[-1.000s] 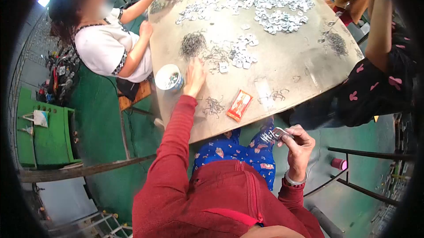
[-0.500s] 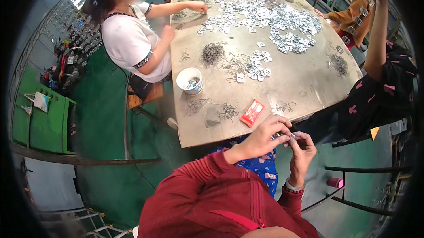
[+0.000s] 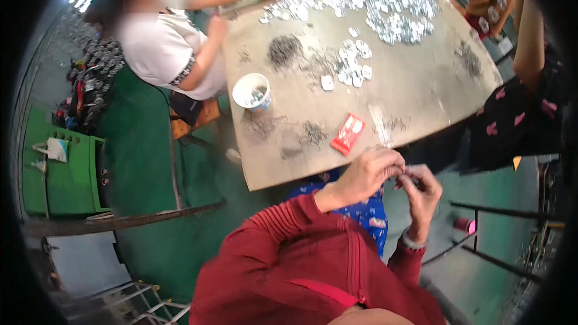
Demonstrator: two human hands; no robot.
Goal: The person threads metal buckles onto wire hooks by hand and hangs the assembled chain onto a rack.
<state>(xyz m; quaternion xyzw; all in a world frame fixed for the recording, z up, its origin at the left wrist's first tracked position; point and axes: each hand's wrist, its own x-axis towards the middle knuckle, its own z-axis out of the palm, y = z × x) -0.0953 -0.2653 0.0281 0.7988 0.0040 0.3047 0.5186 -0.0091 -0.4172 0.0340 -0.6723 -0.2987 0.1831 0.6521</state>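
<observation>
Just off the table's near edge, my left hand [image 3: 369, 172] and my right hand [image 3: 423, 191] meet with fingertips pinched together. Something small is between them, mostly hidden by the fingers and blurred. On the table [image 3: 415, 108], close to my left hand, lies a red packet [image 3: 348, 134] with white print. Beyond it is a small group of silver metal buckles [image 3: 350, 63]. Thin wire hooks [image 3: 314, 134] are scattered left of the packet, and a denser heap of dark wire hooks [image 3: 284, 51] sits farther up.
A white tub [image 3: 251, 91] holding small metal pieces stands near the table's left edge. A large spread of buckles [image 3: 385, 6] covers the far side. A person in white [image 3: 162, 48] reaches in from the left; another in a dark patterned top [image 3: 512, 114] is at the right.
The view has shifted, so the table sits higher in the picture. My hands remain together, fingertips still pinched. At the right, the neighbour's raised forearm has shifted within the view.
</observation>
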